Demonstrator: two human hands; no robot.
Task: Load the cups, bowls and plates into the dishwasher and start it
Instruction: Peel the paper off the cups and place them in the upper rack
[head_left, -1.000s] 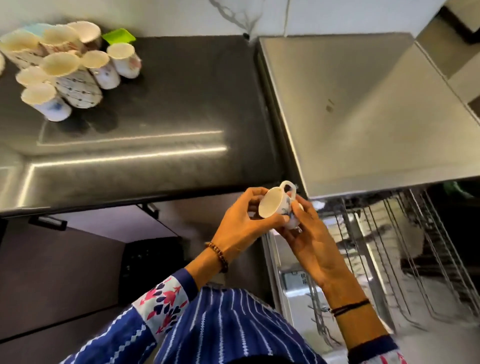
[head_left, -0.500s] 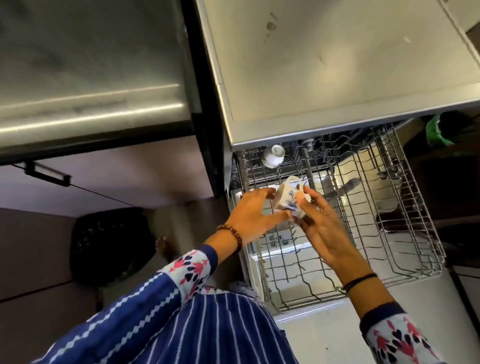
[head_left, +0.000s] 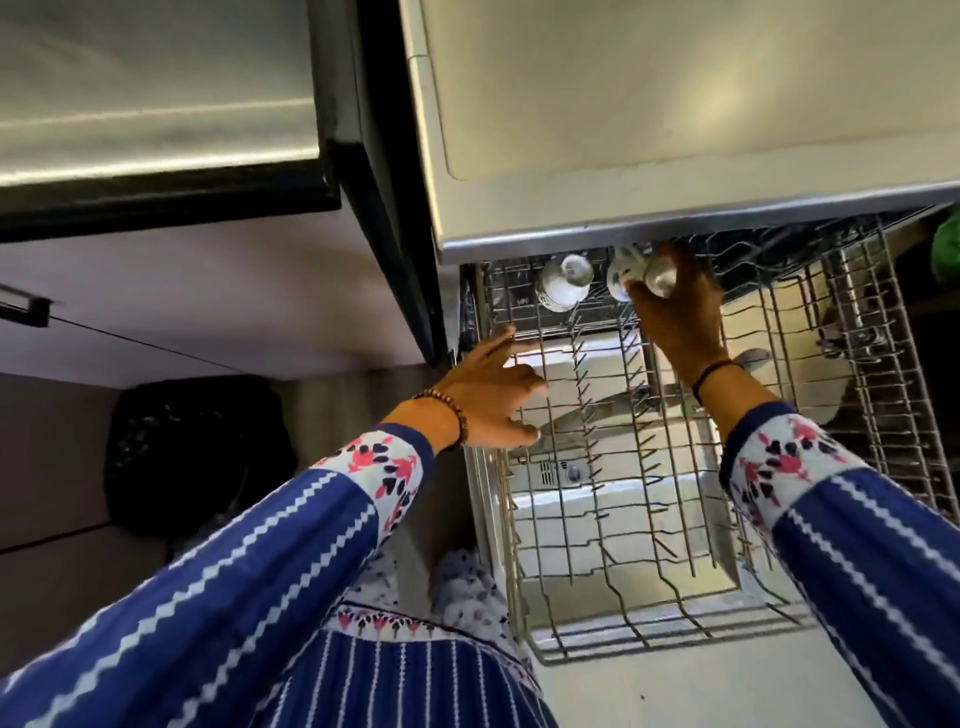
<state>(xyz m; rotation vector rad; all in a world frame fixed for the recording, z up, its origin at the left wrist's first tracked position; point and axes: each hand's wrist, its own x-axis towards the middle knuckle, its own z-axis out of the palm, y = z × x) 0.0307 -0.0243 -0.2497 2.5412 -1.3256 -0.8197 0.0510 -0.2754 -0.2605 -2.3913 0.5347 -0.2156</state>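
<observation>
White cup in right hand, rack rear; left hand spread, empty.

both arms stretched forward, sleeves blue with white zigzag lines and floral cuffs. left hand held loose and unclenched, fingers spread and pointing ahead, thumb out to the side, gripping nothing; beaded bracelet at its wrist. right hand reached further forward than the left, palm down, fingers curled round a small cup at the far end of its reach; dark band at its wrist. hands well apart, left lower and nearer the body.
</observation>
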